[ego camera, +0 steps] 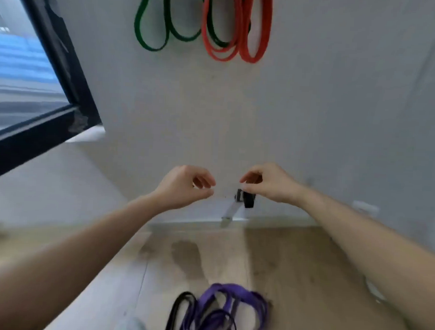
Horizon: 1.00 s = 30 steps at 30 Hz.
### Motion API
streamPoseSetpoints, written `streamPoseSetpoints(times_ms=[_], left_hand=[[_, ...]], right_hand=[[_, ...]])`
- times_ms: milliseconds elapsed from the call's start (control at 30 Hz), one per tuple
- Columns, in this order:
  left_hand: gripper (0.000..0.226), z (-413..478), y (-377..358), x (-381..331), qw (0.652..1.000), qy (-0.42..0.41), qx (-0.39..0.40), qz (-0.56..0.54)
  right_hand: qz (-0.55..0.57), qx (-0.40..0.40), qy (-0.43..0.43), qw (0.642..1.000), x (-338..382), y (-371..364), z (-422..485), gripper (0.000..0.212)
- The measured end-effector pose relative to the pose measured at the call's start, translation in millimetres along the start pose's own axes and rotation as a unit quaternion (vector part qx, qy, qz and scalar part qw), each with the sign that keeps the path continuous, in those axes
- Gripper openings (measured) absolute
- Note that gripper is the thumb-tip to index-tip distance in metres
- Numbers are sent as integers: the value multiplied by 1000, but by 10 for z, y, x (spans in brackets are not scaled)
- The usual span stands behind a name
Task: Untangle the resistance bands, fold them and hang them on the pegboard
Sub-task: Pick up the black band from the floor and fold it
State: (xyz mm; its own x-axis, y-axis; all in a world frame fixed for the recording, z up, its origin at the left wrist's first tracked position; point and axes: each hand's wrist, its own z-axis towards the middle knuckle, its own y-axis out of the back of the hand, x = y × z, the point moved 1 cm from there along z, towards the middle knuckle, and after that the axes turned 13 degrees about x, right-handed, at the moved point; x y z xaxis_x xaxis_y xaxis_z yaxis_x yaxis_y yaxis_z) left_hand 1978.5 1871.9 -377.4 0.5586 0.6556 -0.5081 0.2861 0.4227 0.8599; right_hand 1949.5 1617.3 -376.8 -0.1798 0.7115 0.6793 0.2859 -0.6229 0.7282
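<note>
Grey wall (pixel 313 106) fills upper view; wood floor (pixel 294 268) below. Red bands (pixel 241 41) and green bands (pixel 152 34) hang looped high on wall, overlapping in middle. Purple band (pixel 230 297) tangled with black band (pixel 180 305) on floor, near feet. Left hand (pixel 183 185) and right hand (pixel 268 182) raised, near each other, fingers loosely curled, gripping nothing visible. Small black fitting (pixel 246 199) low on wall just below right hand.

Both forearms are bare from the frame's lower edges to the wrists, with no sleeves, watch or rings showing. The left hand (pixel 183 185) and right hand (pixel 270 182) are gloveless. At six o'clock, blurred pale shapes may be clothing or shoes.
</note>
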Motion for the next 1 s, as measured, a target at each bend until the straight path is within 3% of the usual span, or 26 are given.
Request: streamPoseSetpoints(times_ms=[167, 333, 500, 633, 733, 867, 1000], left_hand=[[26, -410, -1374, 479, 971, 97, 219, 14], [25, -892, -2492, 815, 935, 170, 307, -49], [44, -1310, -3257, 1058, 926, 192, 322, -44], [63, -1488, -3578, 1288, 916, 230, 327, 20], [55, -1505, -3714, 1395, 911, 238, 332, 60], [31, -1450, -3728, 1484, 918, 247, 308, 18], [12, -1274, -3471, 1511, 914, 286, 262, -123]], right_hand=[[-26, 136, -93, 986, -768, -1078, -152, 16], [-3, 193, -159, 968, -1360, -2094, -407, 15], [22, 263, -181, 947, -1882, -2964, -639, 20], [23, 282, -223, 933, -2044, -3439, -846, 54], [92, 268, -236, 929, -2036, -3684, -946, 72], [133, 225, -290, 920, -2105, -3883, -935, 55], [263, 173, -338, 887, -2089, -3837, -858, 25]])
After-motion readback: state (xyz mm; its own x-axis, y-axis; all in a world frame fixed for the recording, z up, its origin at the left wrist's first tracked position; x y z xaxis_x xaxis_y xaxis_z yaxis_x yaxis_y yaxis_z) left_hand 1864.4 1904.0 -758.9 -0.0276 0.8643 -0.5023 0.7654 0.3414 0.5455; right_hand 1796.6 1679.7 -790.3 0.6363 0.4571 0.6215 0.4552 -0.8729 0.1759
